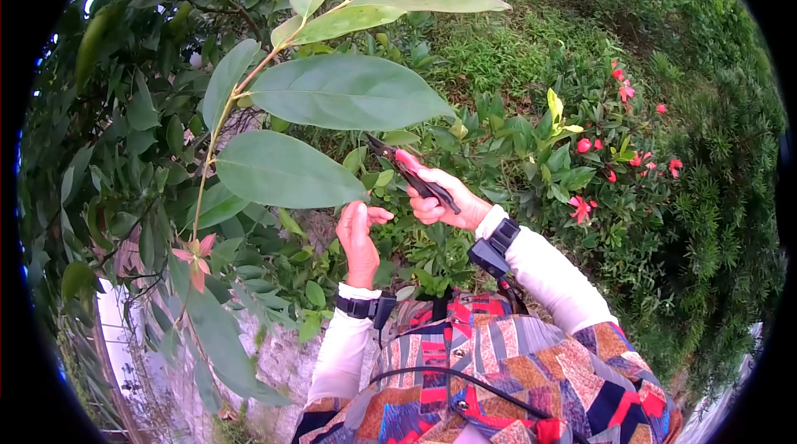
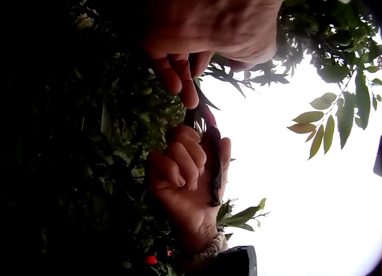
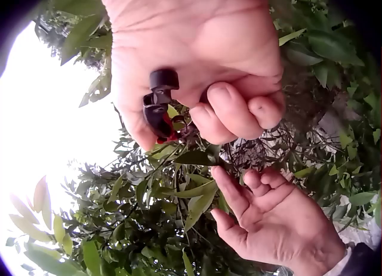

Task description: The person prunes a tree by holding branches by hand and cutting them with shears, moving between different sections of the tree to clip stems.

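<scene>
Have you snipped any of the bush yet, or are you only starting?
Only starting, it seems. No cut twig shows in either hand. The right hand grips the pruning shears, tips pointed into the shrub leaves. The left hand is open beside them, holding nothing. The snip itself does not look done yet.

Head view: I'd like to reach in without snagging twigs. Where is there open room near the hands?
Open: the narrow gap between left hand and right hand gripping the shears, and pale stone left of the left sleeve. Crowded: broad leaves above, red-flowered shrub right of them.
</scene>
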Tool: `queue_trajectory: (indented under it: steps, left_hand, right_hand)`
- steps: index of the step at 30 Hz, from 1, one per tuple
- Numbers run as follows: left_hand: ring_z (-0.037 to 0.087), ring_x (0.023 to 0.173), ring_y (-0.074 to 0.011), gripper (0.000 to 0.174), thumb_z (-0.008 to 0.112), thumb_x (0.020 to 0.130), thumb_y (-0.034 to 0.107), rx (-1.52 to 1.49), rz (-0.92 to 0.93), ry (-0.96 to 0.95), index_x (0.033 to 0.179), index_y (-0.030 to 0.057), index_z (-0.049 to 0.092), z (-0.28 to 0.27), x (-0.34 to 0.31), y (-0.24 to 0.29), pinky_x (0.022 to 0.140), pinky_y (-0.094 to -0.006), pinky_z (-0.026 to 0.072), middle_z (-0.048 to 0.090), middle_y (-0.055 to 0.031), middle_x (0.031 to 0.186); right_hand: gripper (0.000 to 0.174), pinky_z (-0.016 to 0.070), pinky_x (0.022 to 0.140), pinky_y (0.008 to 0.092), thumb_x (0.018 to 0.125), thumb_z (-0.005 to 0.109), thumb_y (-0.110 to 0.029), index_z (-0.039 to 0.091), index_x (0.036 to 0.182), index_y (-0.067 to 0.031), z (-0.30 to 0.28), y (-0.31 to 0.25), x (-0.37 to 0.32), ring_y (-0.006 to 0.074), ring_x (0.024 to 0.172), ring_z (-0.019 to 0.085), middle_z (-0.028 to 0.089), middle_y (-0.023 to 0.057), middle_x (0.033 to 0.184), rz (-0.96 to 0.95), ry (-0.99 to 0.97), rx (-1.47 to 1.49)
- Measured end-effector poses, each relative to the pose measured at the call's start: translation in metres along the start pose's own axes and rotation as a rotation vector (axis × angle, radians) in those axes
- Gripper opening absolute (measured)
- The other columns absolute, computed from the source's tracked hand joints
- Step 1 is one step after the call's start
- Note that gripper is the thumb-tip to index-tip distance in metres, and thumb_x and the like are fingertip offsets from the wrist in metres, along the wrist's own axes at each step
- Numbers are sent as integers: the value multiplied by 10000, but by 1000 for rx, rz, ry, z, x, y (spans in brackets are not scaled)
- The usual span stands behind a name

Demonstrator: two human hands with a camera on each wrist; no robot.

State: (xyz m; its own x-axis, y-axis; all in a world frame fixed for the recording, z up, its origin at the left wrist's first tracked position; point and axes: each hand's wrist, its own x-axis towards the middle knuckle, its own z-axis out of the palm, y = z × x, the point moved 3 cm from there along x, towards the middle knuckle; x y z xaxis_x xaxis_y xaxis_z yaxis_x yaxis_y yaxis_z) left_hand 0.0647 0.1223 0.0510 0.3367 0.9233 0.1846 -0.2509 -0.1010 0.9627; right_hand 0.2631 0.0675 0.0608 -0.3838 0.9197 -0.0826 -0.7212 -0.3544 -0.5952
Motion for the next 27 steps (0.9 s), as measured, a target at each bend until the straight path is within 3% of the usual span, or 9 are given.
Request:
queue_trajectory:
  steps: [4, 11, 13, 14, 17, 19, 21, 22, 27]
  left_hand:
    - [699, 785, -169, 462, 482, 1077, 293, -33, -18, 38, 1372, -46, 588, 7, 3, 4, 720, -297, 544, 744, -128, 976]
    - [700, 783, -171, 466, 473, 1085, 307, -23, -23, 43, 1354, -53, 595, -5, 9, -7, 723, -297, 543, 743, -126, 989]
    - [697, 773, -175, 457, 467, 1091, 320, -54, -46, 53, 1294, -58, 624, -5, 15, 4, 722, -301, 544, 740, -125, 1042]
    - [691, 816, -198, 309, 572, 978, 212, -85, -82, 44, 1199, -4, 588, -6, 15, 11, 740, -332, 549, 688, -166, 1160]
    - [667, 784, -178, 246, 594, 976, 211, -16, -72, -12, 1121, 12, 591, -26, 28, -1, 747, -322, 546, 704, -150, 1121]
    - [637, 775, -159, 235, 620, 988, 213, -1, -66, 84, 1089, 3, 587, -25, 42, 1, 741, -303, 531, 710, -127, 1042]
    - [618, 793, -145, 291, 672, 990, 237, 336, 119, 93, 1114, -11, 585, -20, 55, 12, 728, -298, 514, 700, -84, 963]
    - [642, 780, -89, 382, 643, 1020, 408, 481, 189, 86, 1138, 52, 573, -14, 56, 19, 706, -247, 505, 746, -71, 980]
    - [689, 713, -106, 534, 702, 953, 500, 867, 231, 60, 1216, 44, 605, 4, 67, 31, 595, -263, 527, 733, -74, 823]
  right_hand:
    - [491, 300, 572, 262, 984, 531, -596, 557, 990, -106, -3, 6, 5, 80, 547, 373, 405, -69, 670, 45, -126, 150]
    - [482, 301, 572, 262, 984, 524, -597, 547, 965, -116, -10, 8, 6, 78, 545, 373, 399, -74, 665, 31, -170, 215]
    - [463, 288, 555, 257, 989, 527, -583, 529, 933, -123, -16, 5, 5, 72, 532, 361, 390, -80, 650, 47, -115, 160]
    - [463, 288, 555, 257, 989, 527, -583, 529, 933, -123, -17, 3, 5, 72, 532, 361, 390, -80, 650, 46, -114, 161]
    - [424, 264, 527, 249, 999, 549, -544, 516, 923, -127, -14, -4, 1, 61, 524, 346, 376, -86, 637, 50, -49, 38]
    - [423, 243, 503, 231, 975, 597, -554, 514, 916, -143, -10, -8, 0, 37, 489, 318, 364, -92, 625, 23, 84, -175]
    - [404, 227, 510, 232, 971, 607, -533, 527, 972, -137, -3, -12, -2, 39, 516, 316, 369, -88, 641, 9, 106, -224]
    - [412, 225, 518, 238, 967, 603, -525, 541, 1022, -121, 1, -16, -3, 42, 539, 319, 370, -86, 652, -24, 132, -328]
    - [587, 245, 554, 264, 934, 596, -541, 570, 1268, -58, 9, -26, -7, 66, 621, 343, 385, -77, 717, -71, 207, -692]
